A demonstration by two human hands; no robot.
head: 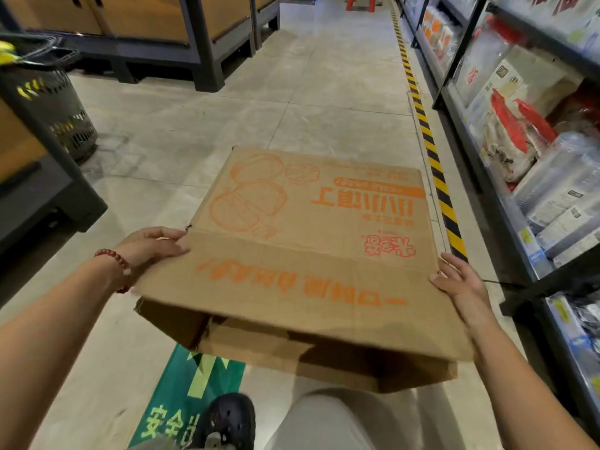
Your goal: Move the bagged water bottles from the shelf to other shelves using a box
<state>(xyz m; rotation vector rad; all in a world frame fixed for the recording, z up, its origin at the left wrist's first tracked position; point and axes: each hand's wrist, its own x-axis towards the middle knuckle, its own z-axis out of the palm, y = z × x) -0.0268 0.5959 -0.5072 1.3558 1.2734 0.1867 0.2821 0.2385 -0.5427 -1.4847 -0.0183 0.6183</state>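
Observation:
A brown cardboard box (302,254) with orange print is held in front of me above the aisle floor, its open end toward me and its flaps hanging. My left hand (152,245) grips the box's left edge. My right hand (461,284) presses against its right edge. I see nothing inside the box from here. Clear plastic-bagged goods (565,177) lie on the shelf to my right; I cannot tell which are water bottles.
A dark metal shelf unit (506,203) runs along the right, with yellow-black hazard tape (428,134) on the floor beside it. A dark perforated bin (61,115) and wooden-panelled display stands (136,24) are on the left. A green floor sticker (191,388) lies by my feet.

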